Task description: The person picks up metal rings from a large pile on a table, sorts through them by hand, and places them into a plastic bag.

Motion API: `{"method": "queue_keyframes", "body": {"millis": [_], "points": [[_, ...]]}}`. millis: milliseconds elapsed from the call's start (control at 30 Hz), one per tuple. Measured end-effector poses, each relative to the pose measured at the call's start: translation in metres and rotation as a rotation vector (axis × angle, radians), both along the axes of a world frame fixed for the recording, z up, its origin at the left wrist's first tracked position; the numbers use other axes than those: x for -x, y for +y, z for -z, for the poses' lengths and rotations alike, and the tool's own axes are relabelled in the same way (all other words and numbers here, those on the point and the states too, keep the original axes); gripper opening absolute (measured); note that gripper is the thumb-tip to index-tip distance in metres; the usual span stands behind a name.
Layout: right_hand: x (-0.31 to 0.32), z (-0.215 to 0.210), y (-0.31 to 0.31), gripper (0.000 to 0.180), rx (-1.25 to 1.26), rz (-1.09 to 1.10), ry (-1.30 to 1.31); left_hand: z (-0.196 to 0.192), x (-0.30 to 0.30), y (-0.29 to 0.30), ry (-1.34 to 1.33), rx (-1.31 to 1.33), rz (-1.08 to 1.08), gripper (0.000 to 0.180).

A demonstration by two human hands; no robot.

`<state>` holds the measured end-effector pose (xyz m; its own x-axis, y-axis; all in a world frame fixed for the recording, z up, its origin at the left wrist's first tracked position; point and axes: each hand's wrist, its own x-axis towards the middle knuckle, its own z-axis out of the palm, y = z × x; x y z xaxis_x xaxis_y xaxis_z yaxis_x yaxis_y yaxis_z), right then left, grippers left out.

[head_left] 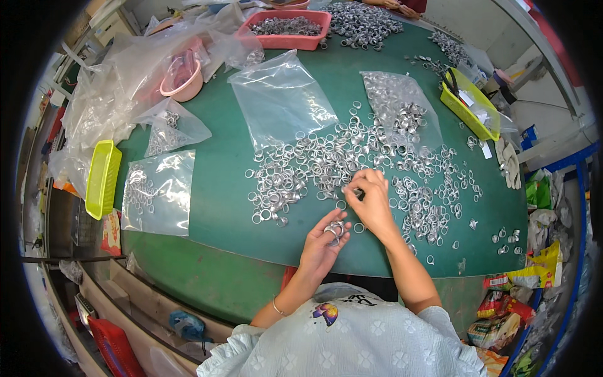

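Silvery metal rings lie in a broad loose heap on the green table. My left hand, palm up near the table's front edge, has its fingers curled round several metal rings. Just right of it and farther in, my right hand reaches down to the heap's near edge. Its thumb and forefinger are pinched together on what looks like a single ring, mostly covered by the fingers. A few loose rings lie between and beside my hands.
Clear plastic bags, one flat and one with rings, lie beyond the heap. A smaller bag of rings is at left. Around the edges stand a pink tray, a pink bowl and yellow-green baskets. A co-worker's hands show at the far edge.
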<state>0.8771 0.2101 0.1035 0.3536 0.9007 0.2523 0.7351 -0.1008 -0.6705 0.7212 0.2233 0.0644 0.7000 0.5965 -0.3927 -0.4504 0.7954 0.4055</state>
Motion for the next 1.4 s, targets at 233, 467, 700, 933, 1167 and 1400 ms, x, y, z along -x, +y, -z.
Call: {"method": "queue_keyframes", "body": {"millis": [233,467,700,933,1167,1400], "points": [[-0.011,-0.003,-0.014,0.007,-0.061,0.003,0.331,0.014,0.0,0.008,-0.253,0.14,0.017,0.042],[-0.018,0.011,-0.002,0.012,0.087,0.095,-0.139,0.009,-0.001,0.004,-0.168,0.063,0.09,0.041],[-0.01,-0.02,-0.023,0.012,0.04,-0.288,0.268,0.008,-0.005,0.007,-0.261,0.145,0.021,0.048],[-0.015,0.001,-0.023,0.016,0.078,-0.071,-0.16,0.007,-0.007,0.009,-0.457,0.297,0.021,0.048],[-0.018,0.009,-0.025,0.013,-0.063,-0.055,0.135,0.004,-0.005,0.007,-0.358,0.184,0.016,0.046],[-0.009,-0.001,-0.034,0.013,0.007,-0.03,0.699,0.01,-0.006,0.005,-0.257,0.089,0.078,0.05]]}}
